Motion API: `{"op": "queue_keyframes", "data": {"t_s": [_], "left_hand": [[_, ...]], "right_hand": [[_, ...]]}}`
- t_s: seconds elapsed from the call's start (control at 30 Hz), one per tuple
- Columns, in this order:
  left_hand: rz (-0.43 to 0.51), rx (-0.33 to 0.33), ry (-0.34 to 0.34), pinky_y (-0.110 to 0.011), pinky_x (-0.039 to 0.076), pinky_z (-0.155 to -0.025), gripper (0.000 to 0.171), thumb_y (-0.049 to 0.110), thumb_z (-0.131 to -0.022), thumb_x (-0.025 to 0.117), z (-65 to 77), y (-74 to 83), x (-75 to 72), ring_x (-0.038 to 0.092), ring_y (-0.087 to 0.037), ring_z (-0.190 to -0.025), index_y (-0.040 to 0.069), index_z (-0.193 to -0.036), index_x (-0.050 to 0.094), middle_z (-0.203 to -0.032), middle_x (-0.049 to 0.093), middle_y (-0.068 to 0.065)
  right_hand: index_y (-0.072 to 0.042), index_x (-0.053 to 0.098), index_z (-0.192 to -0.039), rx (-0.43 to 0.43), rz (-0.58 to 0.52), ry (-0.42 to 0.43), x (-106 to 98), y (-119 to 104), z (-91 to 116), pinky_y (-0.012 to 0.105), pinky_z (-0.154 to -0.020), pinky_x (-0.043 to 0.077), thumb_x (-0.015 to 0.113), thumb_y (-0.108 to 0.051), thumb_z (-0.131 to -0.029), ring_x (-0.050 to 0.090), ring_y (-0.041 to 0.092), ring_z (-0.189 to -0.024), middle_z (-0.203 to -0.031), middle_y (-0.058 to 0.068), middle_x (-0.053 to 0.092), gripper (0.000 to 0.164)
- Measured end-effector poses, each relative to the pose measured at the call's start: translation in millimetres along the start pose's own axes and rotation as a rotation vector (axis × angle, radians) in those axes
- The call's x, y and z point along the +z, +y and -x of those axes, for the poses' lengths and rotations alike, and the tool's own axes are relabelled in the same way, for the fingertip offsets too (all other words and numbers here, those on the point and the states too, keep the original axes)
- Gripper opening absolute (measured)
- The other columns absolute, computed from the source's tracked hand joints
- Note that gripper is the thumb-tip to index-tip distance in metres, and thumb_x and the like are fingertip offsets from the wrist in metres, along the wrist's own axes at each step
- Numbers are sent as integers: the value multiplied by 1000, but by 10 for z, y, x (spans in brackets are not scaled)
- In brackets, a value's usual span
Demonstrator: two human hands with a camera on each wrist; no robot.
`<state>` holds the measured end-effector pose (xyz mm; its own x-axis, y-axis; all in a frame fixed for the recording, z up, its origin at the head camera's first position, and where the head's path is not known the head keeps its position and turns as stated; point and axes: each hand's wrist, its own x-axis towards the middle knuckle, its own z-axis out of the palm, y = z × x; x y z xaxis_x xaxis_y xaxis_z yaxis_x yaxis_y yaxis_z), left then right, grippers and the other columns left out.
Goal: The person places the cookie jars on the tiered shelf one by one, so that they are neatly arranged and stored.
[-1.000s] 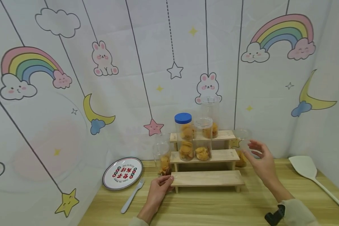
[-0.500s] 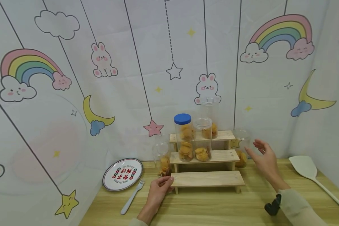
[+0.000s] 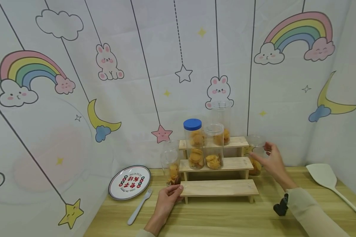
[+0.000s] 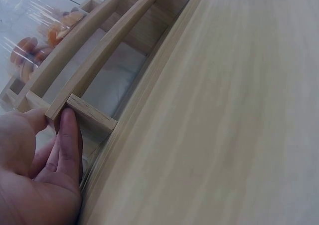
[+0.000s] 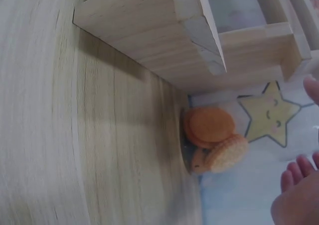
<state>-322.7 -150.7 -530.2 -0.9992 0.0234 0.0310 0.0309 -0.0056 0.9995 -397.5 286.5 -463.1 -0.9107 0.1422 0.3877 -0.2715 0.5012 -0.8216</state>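
Note:
My left hand (image 3: 167, 197) pinches the left end of the lowest step of a three-tier wooden stand (image 3: 219, 187); in the left wrist view its thumb and fingers (image 4: 68, 140) meet the board's corner by the leg. At the stand's right, my right hand (image 3: 271, 161) has its thumb and fingers on either side of a clear jar (image 3: 256, 149) with biscuits (image 5: 212, 125) at the bottom. On the middle step are a blue-lidded jar (image 3: 195, 144) and a clear jar (image 3: 214, 144). Behind them, a taller clear jar (image 3: 222, 115) occupies the top step.
Left of the stand is a clear jar of snacks (image 3: 172, 168). A white plate (image 3: 129, 182) with red lettering and a pale fork (image 3: 139, 207) lie farther left. A white spatula (image 3: 321, 174) lies on the right. Patterned cloth (image 3: 142, 65) surrounds the wooden table (image 3: 213, 220).
My right hand draws slightly away from the right-hand jar, then comes back leftward, with thumb and fingers spread around it. My left hand stays at the lowest step's end.

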Motion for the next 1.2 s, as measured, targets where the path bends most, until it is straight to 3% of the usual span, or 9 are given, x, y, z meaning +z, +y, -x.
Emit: {"op": "queue_keyframes", "data": {"t_s": [0.2,0.43,0.63,0.9,1.0,1.13,1.2], "left_hand": [[-8,-1,-2,-28,64,-80,49,36,-94,73,8,14,11,71,-11,-88,-2,-125,67,-116,73,-14],[-6,6,-15,-28,63,-81,51,34,-96,70,-6,35,-6,71,-14,-92,-5,-128,64,-118,72,-16],[1,11,-22,-27,63,-81,52,34,-96,71,-12,36,13,71,-13,-92,-5,-128,64,-119,71,-16],[7,17,-10,-28,63,-82,49,33,-95,71,-20,23,16,71,-12,-93,-5,-126,65,-118,72,-16],[3,12,-5,-27,63,-82,49,33,-95,71,-18,19,10,71,-12,-93,-4,-126,65,-118,72,-16],[3,5,-6,-26,63,-82,49,32,-96,71,-9,11,2,70,-12,-93,-5,-127,64,-120,71,-17],[1,5,-7,-26,63,-82,50,32,-96,70,-6,7,0,70,-11,-93,-5,-128,64,-121,71,-17]], "right_hand": [[4,20,-154,0,12,-5,36,19,26,66,-110,37,75,-46,-89,38,47,-134,-148,30,37,99],[3,30,-150,11,5,70,39,-40,139,63,-109,40,76,-44,-89,42,44,-133,-144,26,43,90],[1,37,-144,7,-1,155,-79,-38,270,59,-107,41,77,-41,-89,46,39,-128,-139,22,49,80],[-4,51,-135,1,48,300,-276,-77,403,26,-97,38,83,-35,-83,48,27,-115,-128,14,55,68],[-5,52,-133,-7,59,328,-336,-160,448,28,-100,38,84,-35,-82,48,28,-117,-127,14,55,68],[-5,48,-139,-23,62,326,-404,-322,488,45,-107,37,83,-38,-83,46,26,-121,-130,11,54,74],[-6,47,-141,-47,55,330,-429,-391,480,41,-108,37,84,-37,-82,46,21,-120,-130,7,53,75]]}}
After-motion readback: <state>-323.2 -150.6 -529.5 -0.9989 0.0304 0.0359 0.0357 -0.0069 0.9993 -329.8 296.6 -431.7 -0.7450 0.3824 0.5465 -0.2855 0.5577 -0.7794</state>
